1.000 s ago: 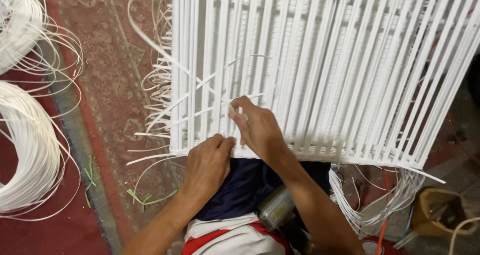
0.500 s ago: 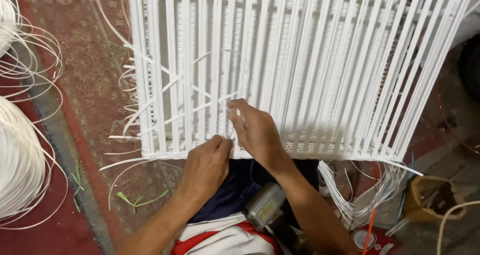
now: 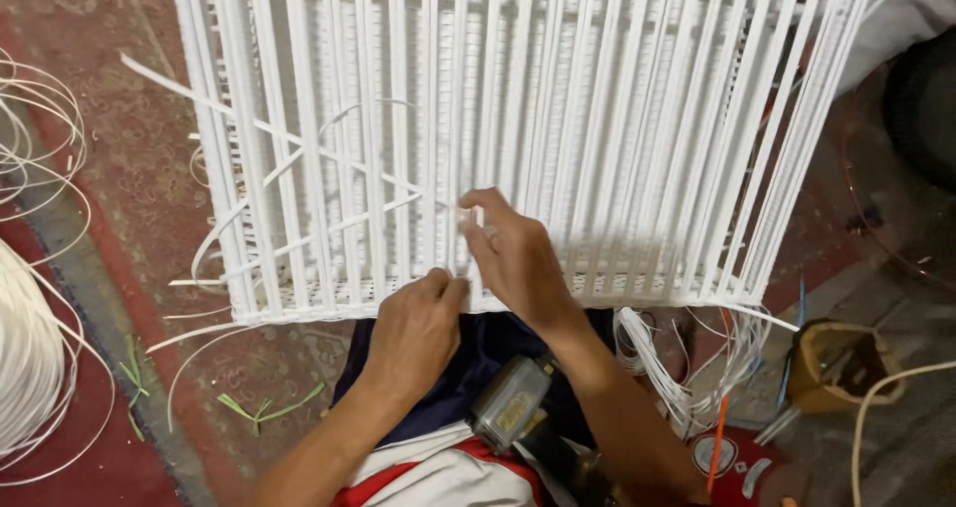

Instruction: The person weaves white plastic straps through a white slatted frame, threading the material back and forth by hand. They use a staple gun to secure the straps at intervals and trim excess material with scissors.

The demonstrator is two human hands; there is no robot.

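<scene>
A patterned red carpet [image 3: 149, 158] covers the floor under me, with a coil of white cane strips [image 3: 25, 368] off to the left. On my lap rests a white frame panel [image 3: 558, 99] strung with long vertical strands running away from me. My right hand [image 3: 518, 258] sits on the panel near its lower edge, thumb and forefinger pinched on the end of a thin white weaving strip [image 3: 329, 223]. That strip lies crosswise, its long axis slanting up and left from my fingertips through the verticals. My left hand [image 3: 418, 333] is curled at the bottom rail just below, touching the frame; whether it grips a strand I cannot tell. The right hand is the nearer one to the strip's end.
</scene>
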